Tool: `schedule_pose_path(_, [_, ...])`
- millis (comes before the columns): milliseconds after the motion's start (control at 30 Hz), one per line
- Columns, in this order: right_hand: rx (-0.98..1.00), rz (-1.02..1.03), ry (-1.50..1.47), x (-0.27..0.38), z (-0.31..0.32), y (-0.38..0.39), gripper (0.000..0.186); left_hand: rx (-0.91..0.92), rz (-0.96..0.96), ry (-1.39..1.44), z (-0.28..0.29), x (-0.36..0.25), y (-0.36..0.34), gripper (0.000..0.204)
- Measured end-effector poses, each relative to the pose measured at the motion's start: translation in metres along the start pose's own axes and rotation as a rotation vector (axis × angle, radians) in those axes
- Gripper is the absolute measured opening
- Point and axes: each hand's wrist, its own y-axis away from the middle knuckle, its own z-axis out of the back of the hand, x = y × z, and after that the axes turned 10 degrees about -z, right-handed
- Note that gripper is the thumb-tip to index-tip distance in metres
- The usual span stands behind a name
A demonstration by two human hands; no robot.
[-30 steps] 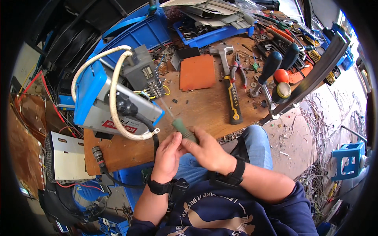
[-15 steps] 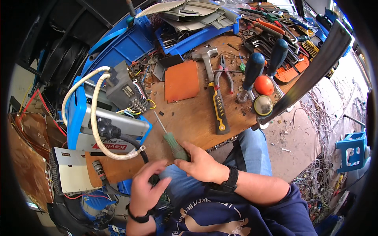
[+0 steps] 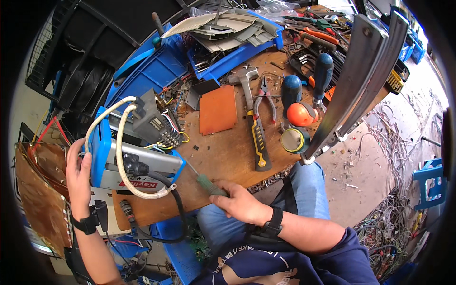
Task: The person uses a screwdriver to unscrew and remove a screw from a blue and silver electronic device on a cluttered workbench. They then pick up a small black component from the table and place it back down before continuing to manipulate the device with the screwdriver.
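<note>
My right hand (image 3: 244, 205) is closed around the green handle of a screwdriver (image 3: 207, 184), its thin shaft pointing up and left over the bench edge. At the left, my left hand (image 3: 79, 178) lies against the blue end of a silver-and-blue metal-cased device (image 3: 105, 176), fingers stretched upward and thumb apart. A grey block with terminals (image 3: 156, 122) sits at the device's far side, with loose wires at its end. A thick cream cable (image 3: 118, 161) loops over the casing, ending in a metal lug. A black cable (image 3: 179, 209) hangs from the device's near side.
On the wooden bench (image 3: 213, 159) lie an orange plate (image 3: 217, 110), a hammer (image 3: 256, 137) and pliers (image 3: 264, 102). Blue-handled tools (image 3: 291, 90) and an orange ball-like piece (image 3: 301, 114) stand beside curved metal strips (image 3: 349, 80). Blue bins (image 3: 152, 76) are behind; tangled wires (image 3: 380, 199) cover the floor at right.
My left hand has moved from beside the screwdriver, left and up to the device's blue end. The right hand keeps the screwdriver. The device now appears turned slightly, and the view has shifted.
</note>
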Motion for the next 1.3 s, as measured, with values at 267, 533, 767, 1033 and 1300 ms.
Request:
schedule_pose_path(267, [0.033,-0.108,-0.133,0.002,0.003,0.002,0.033,-0.063,-0.078,-0.125,-0.025,0.04,-0.001,0.052])
schedule_pose_path(533, [0.004,-0.142,-0.15,0.002,0.0,-0.001,0.029,0.006,-0.098,-0.183,-0.025,0.038,-0.003,0.05])
schedule_pose_path(767, [-0.007,-0.055,-0.102,0.003,0.001,-0.001,0.032,0.034,-0.096,-0.208,-0.026,0.037,0.0,0.051])
schedule_pose_path(1033, [0.075,-0.13,-0.201,0.014,0.006,-0.001,0.032,0.021,-0.076,-0.161,-0.025,0.037,0.0,0.053])
schedule_pose_path(1300, [0.065,-0.101,-0.142,0.015,0.002,-0.005,0.035,0.01,-0.069,-0.103,-0.026,0.037,0.001,0.052])
